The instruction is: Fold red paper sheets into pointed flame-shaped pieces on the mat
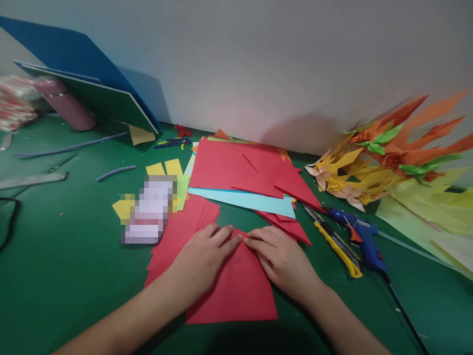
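A sheet of red paper [231,296] lies flat in front of me, its upper end narrowing between my hands. My left hand [212,251] presses on its upper left edge, fingers together and thumb reaching inward. From the other side my right hand [279,256] grips the upper right edge, fingers curled and thumb and fingertips close to the left ones. The fingers cover the paper's top tip. Under my left forearm, more red sheets [181,231] spread out. Just beyond my hands are folded red pieces [291,227] and a light blue strip [254,201].
Stacked red paper [236,165] lies by the wall. To the right are a yellow utility knife [338,246], a blue glue gun [364,236] with its cord, and orange paper flowers [399,153]. A blurred-out phone-like object [150,209], pink bottle [66,103] and leaning boards [99,98] stand left.
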A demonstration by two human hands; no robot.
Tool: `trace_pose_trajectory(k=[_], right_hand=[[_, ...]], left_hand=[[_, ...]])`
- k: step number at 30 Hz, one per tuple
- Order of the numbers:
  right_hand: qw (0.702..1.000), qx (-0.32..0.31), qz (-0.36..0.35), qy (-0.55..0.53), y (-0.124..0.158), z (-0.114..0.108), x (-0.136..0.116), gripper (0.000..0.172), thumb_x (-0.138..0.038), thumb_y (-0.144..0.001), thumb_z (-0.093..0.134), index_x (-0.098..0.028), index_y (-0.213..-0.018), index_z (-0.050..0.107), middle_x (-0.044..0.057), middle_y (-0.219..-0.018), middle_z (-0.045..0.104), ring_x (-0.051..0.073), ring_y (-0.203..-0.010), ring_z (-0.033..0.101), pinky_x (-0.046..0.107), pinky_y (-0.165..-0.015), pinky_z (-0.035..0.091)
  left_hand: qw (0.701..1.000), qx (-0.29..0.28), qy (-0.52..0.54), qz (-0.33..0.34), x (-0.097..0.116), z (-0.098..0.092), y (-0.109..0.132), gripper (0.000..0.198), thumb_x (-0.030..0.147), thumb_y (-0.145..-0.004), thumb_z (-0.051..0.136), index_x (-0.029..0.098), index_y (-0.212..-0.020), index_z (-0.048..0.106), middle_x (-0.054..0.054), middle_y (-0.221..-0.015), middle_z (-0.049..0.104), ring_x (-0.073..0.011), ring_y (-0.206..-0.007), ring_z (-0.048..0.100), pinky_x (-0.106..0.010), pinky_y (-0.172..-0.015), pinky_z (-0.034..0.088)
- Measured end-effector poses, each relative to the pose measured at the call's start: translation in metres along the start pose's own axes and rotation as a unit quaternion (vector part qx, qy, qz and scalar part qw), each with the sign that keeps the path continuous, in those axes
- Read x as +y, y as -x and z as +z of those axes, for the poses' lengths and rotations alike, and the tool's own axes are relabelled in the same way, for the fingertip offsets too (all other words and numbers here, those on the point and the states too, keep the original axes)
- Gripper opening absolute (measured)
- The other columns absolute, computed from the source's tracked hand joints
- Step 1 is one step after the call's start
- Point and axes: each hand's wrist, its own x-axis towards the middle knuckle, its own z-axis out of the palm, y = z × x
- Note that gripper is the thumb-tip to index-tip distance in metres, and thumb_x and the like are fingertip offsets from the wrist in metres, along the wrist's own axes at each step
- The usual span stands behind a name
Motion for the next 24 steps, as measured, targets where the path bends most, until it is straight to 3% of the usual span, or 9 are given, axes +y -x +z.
trace_pose_trajectory(k=[9,18,24], right_hand=[[0.999,-0.015,0.019,0.043,-0.003,0.0,-0.013,0.031,-0.005,-0.083,0.041,-0.011,-0.099,0.067,0.015,-0.101,0.07,0.026,-0.09,0.061,0.043,-0.081,0.055],[0.998,-0.047,0.007,0.042,0.0,0.006,-0.01,0.035,-0.005,-0.083,0.042,-0.011,-0.109,0.063,0.015,-0.116,0.067,0.027,-0.103,0.059,0.044,-0.087,0.052],[0.998,-0.068,0.007,0.016,-0.003,0.006,-0.01,0.029,-0.005,-0.086,0.042,-0.014,-0.107,0.06,0.012,-0.124,0.064,0.025,-0.099,0.06,0.041,-0.084,0.052]], left_hand=[[0.999,0.017,0.038,-0.013,-0.001,-0.002,0.001,0.052,0.003,-0.084,0.04,0.018,-0.133,0.05,-0.011,-0.128,0.054,-0.0246,-0.101,0.055,-0.037,-0.084,0.05],[1.0,-0.005,0.016,-0.01,0.001,-0.002,0.0,0.055,0.002,-0.081,0.043,0.016,-0.134,0.049,-0.011,-0.126,0.057,-0.0273,-0.107,0.054,-0.038,-0.088,0.049],[1.0,0.008,0.017,-0.008,0.002,-0.001,-0.001,0.049,0.002,-0.081,0.044,0.013,-0.127,0.054,-0.012,-0.124,0.058,-0.0274,-0.104,0.056,-0.04,-0.089,0.05]])
